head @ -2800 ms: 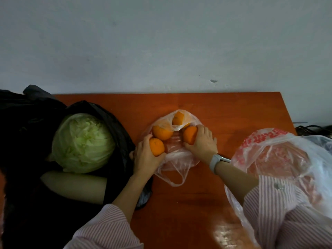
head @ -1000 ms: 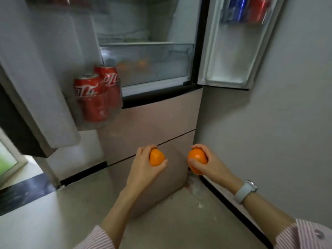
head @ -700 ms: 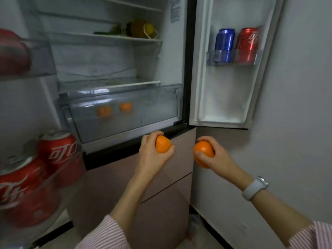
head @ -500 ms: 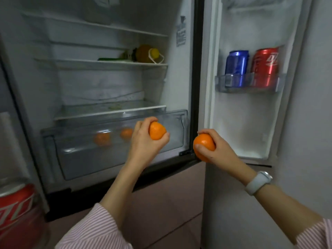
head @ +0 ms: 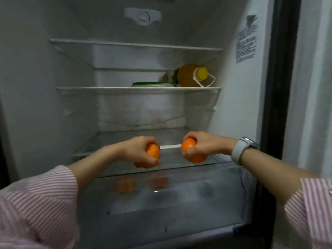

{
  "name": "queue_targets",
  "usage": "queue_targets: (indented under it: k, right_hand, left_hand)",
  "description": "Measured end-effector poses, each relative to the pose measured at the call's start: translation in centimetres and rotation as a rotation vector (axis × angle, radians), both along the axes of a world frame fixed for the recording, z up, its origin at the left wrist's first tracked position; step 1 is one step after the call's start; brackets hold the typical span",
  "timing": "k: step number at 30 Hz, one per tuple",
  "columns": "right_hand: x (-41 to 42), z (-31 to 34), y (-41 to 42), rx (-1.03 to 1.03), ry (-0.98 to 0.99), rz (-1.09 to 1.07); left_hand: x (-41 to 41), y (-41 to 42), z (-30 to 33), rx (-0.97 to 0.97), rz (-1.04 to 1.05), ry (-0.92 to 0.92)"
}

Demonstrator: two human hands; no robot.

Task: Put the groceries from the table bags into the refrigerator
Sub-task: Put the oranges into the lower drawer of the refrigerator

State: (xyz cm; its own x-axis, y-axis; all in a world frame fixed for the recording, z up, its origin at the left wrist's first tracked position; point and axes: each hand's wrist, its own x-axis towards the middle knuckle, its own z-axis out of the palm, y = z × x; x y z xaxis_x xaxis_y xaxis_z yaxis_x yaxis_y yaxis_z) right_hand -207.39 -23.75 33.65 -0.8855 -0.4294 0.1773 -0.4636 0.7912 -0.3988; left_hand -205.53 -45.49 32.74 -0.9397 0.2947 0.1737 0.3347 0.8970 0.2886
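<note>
open refrigerator [head: 45, 105] straight ahead, pale inside, three shelves stacked up the back. on the middle shelf [head: 136, 88], a yellow-capped bottle [head: 190, 75] lying on its side over at the right, with a flat green-and-white packet [head: 150, 84] just beside it on the left. printed sticker [head: 246, 39] high on the right inner wall, white control dial [head: 142, 16] up on the back wall. below the lowest glass shelf [head: 111, 141], a clear crisper drawer [head: 161, 209] with two blurry oranges [head: 125, 185] showing through its front, close together, left of centre. nothing between the hands and the lowest shelf, just the drawer's top edge running under them. so four oranges total: two in the drawer, two in the hands. two hands, two striped pink sleeves [head: 36, 203], one pale watch [head: 241, 150] on the right wrist. left hand [head: 138, 150] curled over the top of the left orange [head: 151, 155], fingers wrapped down its front, gripping it. right hand [head: 206, 142] same deal, clenched round the right orange [head: 194, 152] from above with the thumb under. both fruits held out side by side, a gap between them, near the front edge of the lowest shelf and above the drawer. can't tell if either orange touches the glass.
</note>
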Motion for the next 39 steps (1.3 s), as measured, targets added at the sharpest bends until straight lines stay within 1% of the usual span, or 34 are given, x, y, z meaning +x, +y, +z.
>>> queue_targets:
  k: [2, 4, 5, 7, 10, 14, 16, 18, 21, 28, 32, 35, 37, 39]
  right_hand:
    - [-2.7, -0.8, -1.7, 0.159, -0.117, 0.040]
    - [-5.3, -1.8, -3.2, 0.277, -0.216, 0.066]
    - [-6.5, -2.3, -3.8, 0.336, -0.244, 0.077]
    - [-8.5, -3.3, -4.5, 0.432, -0.281, 0.092]
    - [-10.5, -4.8, -5.0, 0.556, -0.315, 0.149]
    - [-12.2, -6.7, -4.9, 0.671, -0.336, 0.235]
    - [-12.9, -7.5, -4.6, 0.708, -0.348, 0.258]
    - [-13.3, -8.1, -4.5, 0.758, -0.432, 0.246]
    - [-13.5, -8.7, -4.6, 0.848, -0.544, 0.234]
    - [-13.8, -8.6, -5.1, 0.893, -0.608, 0.227]
    - [-13.5, -7.2, -5.5, 0.878, -0.582, 0.246]
    - [-12.7, -5.1, -5.7, 0.825, -0.536, 0.263]
    - [-11.9, -3.4, -5.7, 0.749, -0.500, 0.281]
    - [-11.0, -1.8, -5.7, 0.611, -0.445, 0.324]
  left_hand:
    - [-2.0, -1.0, -0.8, -0.072, -0.030, -0.080]
    - [-3.8, -1.6, -1.7, -0.196, -0.048, -0.124]
    - [-4.5, -1.8, -2.2, -0.255, -0.059, -0.134]
    - [-5.6, -2.0, -3.2, -0.311, -0.092, -0.144]
    - [-6.5, -2.2, -5.6, -0.329, -0.094, -0.136]
    - [-7.2, -2.6, -8.7, -0.256, -0.008, -0.178]
    - [-7.3, -2.7, -9.8, -0.278, 0.034, -0.205]
    - [-7.4, -2.8, -10.5, -0.326, 0.051, -0.205]
    - [-7.4, -2.9, -11.3, -0.346, 0.059, -0.223]
    - [-7.6, -2.8, -11.1, -0.410, 0.080, -0.305]
    - [-8.3, -2.5, -9.3, -0.448, 0.075, -0.400]
    - [-8.3, -2.3, -6.6, -0.416, 0.017, -0.462]
    - [-7.4, -2.1, -4.3, -0.368, 0.004, -0.437]
    - [-5.7, -2.1, -2.2, -0.295, 0.069, -0.371]
